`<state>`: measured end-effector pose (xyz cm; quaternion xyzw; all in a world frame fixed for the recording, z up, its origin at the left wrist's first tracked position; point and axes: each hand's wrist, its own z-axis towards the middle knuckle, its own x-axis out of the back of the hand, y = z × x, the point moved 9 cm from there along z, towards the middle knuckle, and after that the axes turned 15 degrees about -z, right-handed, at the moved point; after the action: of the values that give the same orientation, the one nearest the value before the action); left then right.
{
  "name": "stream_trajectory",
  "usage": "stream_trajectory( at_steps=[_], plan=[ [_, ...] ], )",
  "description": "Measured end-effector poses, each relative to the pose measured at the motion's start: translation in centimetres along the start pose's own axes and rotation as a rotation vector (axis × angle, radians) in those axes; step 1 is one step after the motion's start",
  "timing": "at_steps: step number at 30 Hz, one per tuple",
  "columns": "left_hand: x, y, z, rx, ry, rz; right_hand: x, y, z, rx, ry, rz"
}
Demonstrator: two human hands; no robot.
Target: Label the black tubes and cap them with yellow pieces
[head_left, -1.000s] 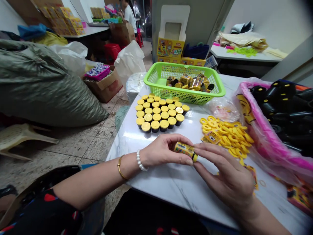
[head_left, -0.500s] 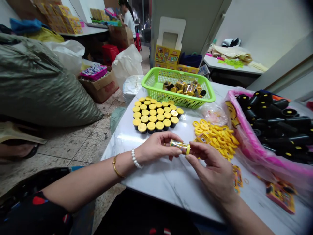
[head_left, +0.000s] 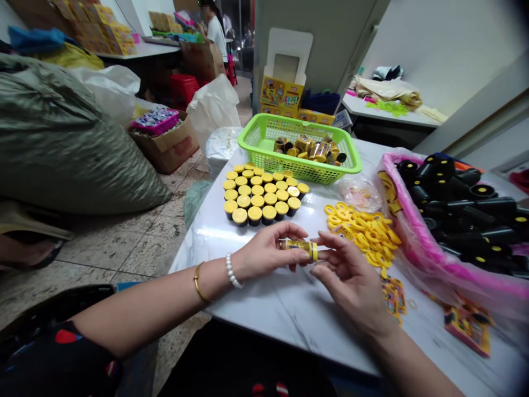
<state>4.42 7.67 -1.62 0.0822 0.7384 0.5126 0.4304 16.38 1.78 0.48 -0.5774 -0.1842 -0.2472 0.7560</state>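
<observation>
A small printed cylinder with a yellow end (head_left: 300, 249) lies sideways in my left hand (head_left: 270, 251). The thumb is on its near side and the fingers are curled around the far side. My right hand (head_left: 351, 275) is just beside the yellow end, its thumb and fingers apart; whether a fingertip touches the end is hard to tell. Beyond my hands stands a cluster of black cups with yellow lids (head_left: 257, 200). Yellow plastic rings (head_left: 378, 234) lie in a pile past my right hand, with printed cards (head_left: 394, 295) close by.
A green basket (head_left: 285, 165) of printed cylinders stands at the table's back. On the right, a pink-rimmed container (head_left: 430, 237) holds black plastic parts. A clear bag (head_left: 359, 193) and card stack (head_left: 469, 331) rest on the table. A large sack (head_left: 74, 138) fills the left; a person (head_left: 215, 30) is far behind.
The cylinder has turned in my left hand, showing more yellow print, and shifted slightly left. My right fingers have loosened around its yellow end. The view has shifted slightly.
</observation>
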Motion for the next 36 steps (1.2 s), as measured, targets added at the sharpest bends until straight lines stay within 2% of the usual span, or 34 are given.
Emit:
stream_trajectory(
  at_steps=[3, 7, 9, 13, 16, 21, 24, 30, 33, 36],
  plan=[
    [-0.1, -0.8, -0.1, 0.055, 0.0, -0.068, 0.1, -1.9, 0.2, 0.099, -0.014, -0.142],
    [-1.0, -1.5, -0.4, 0.129, -0.081, -0.182, -0.3, -5.8, 0.5, 0.334, -0.054, -0.394],
    [-1.1, -1.3, -0.6, 0.146, -0.098, -0.241, 0.0, -6.6, 1.1, 0.389, -0.043, -0.449],
    [-0.1, -0.5, -0.6, 0.148, -0.025, -0.291, 1.4, -5.8, 3.0, 0.36, -0.031, -0.455],
    [0.7, 0.1, -0.5, 0.107, 0.018, -0.233, 1.4, -4.8, 3.7, 0.309, -0.152, -0.379],
    [1.0, 0.7, -0.5, 0.02, 0.056, -0.185, 1.8, -1.5, 4.1, -0.101, -0.228, -0.064],
    [0.4, 0.8, -0.6, 0.009, 0.008, -0.261, 0.6, -0.1, 3.6, -0.225, -0.321, 0.095],
    [-0.1, 0.5, -0.4, 0.047, -0.069, -0.309, -0.1, 1.1, 3.3, -0.216, -0.237, 0.266],
    [-0.3, 0.3, -0.4, 0.084, -0.107, -0.322, 0.1, 0.3, 3.3, -0.179, -0.188, 0.232],
    [-0.4, -0.1, -0.5, 0.144, -0.11, -0.306, 0.8, -1.0, 3.3, -0.099, -0.082, 0.138]
  ],
)
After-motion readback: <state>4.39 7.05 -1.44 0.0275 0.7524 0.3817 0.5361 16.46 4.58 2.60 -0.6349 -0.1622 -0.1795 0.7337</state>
